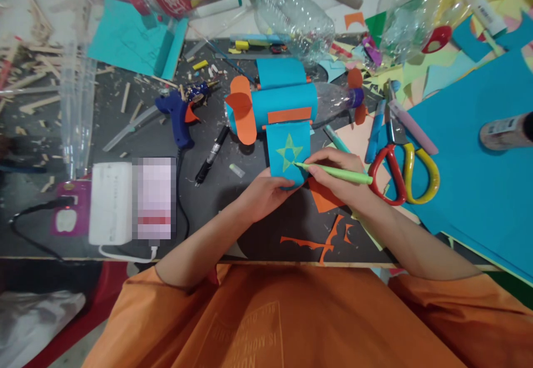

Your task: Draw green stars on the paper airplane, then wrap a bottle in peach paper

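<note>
A toy airplane (287, 99) made from a plastic bottle wrapped in blue paper lies in front of me, with an orange paper propeller (243, 110) at its left end. On its near blue wing (278, 134) there is a star (288, 152) drawn in light green. My left hand (270, 193) grips the tip of that wing, thumb on top. In my right hand (337, 172) is a light green marker (341, 174), pinched between the fingers, its tip touching the star's lower right part.
Scissors (405, 174) with red and yellow handles lie on the right beside large blue paper sheets (474, 190). A blue glue gun (178, 110) and black marker (212, 156) lie left. Orange scraps (328, 243) are near the table edge. Plastic bottles (291, 10) lie at the back.
</note>
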The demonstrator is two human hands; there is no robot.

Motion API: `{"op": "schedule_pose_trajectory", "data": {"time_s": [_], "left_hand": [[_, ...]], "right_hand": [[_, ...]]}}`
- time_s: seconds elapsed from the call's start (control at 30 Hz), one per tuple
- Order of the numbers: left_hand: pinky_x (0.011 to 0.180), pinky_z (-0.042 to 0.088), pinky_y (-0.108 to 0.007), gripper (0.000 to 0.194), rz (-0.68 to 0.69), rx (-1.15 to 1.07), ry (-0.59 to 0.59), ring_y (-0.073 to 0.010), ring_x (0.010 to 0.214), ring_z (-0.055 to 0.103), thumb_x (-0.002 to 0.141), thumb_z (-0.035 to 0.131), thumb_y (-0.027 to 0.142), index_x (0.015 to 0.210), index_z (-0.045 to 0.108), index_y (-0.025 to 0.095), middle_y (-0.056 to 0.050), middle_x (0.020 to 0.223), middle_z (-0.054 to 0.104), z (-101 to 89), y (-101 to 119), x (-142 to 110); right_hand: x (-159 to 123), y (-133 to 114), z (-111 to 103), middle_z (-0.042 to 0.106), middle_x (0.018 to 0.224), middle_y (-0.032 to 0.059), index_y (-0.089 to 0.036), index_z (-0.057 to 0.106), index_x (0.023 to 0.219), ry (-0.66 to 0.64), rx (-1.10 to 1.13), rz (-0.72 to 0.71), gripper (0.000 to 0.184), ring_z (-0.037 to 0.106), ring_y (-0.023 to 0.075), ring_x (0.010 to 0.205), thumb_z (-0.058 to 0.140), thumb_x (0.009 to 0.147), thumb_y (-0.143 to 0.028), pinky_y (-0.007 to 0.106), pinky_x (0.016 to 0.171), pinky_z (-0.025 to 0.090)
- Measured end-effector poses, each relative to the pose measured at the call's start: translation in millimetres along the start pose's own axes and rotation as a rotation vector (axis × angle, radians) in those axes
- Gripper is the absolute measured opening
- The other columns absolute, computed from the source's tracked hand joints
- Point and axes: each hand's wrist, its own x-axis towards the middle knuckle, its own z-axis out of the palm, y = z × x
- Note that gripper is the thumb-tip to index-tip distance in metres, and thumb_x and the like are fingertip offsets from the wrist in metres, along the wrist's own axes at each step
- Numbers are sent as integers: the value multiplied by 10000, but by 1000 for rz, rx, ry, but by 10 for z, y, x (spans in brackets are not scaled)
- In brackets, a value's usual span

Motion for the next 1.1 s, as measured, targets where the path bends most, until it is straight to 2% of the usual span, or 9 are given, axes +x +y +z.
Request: {"op": "schedule_pose_trajectory", "data": {"time_s": [0.2, 0.37, 0.57, 0.73, 0.87, 0.93, 1.1], "left_hand": [[812, 532, -269, 419, -11, -26, 12, -119, 748, 667, 534, 746, 55, 917, 686, 215, 53, 810, 737, 1, -3, -3], [849, 519, -269, 419, 8, -4, -15, -125, 818, 675, 563, 745, 83, 953, 678, 220, 50, 838, 728, -27, -21, 3], [929, 509, -302, 452, 6, 69, -52, -176, 961, 702, 611, 736, 122, 1047, 687, 226, 25, 919, 757, -57, -27, 23], [828, 541, -260, 456, 9, -14, -46, -139, 815, 700, 580, 719, 59, 1004, 717, 226, 38, 867, 768, -26, -8, 15], [808, 534, -227, 457, -2, -30, -52, -113, 791, 696, 575, 728, 60, 997, 712, 235, 58, 839, 767, -21, -9, 12], [822, 531, -233, 468, -5, -29, -48, -119, 805, 694, 584, 725, 55, 1019, 708, 226, 52, 833, 767, -24, -14, 10], [848, 529, -259, 476, 12, -26, -56, -149, 833, 701, 620, 709, 47, 1070, 704, 202, 31, 835, 767, -23, -13, 0]], "right_hand": [[0, 12, -2, 708, 738, 2, -224, 705, 804, -8, -6, 19, 84, 625, 137, 640, 663, 859, -270, 261, 563, 504], [21, -18, -4, 727, 771, 5, -225, 698, 811, 35, 27, 8, 74, 656, 142, 678, 664, 854, -274, 258, 585, 525], [25, -50, -18, 723, 739, 4, -213, 687, 770, -19, 6, 38, 88, 656, 137, 660, 645, 844, -231, 256, 594, 532], [16, -11, 1, 734, 799, 12, -224, 690, 823, 41, 31, 44, 77, 663, 148, 706, 655, 849, -287, 270, 620, 537], [18, -21, -15, 706, 740, 5, -218, 679, 786, -6, -7, 70, 76, 636, 142, 668, 642, 837, -260, 269, 600, 516], [20, -46, -26, 696, 714, 0, -218, 669, 771, -25, -16, 78, 71, 627, 138, 647, 631, 831, -230, 265, 591, 513], [24, -65, -20, 714, 780, 10, -221, 672, 809, 19, 7, 84, 68, 639, 141, 685, 636, 844, -268, 272, 612, 521]]}}
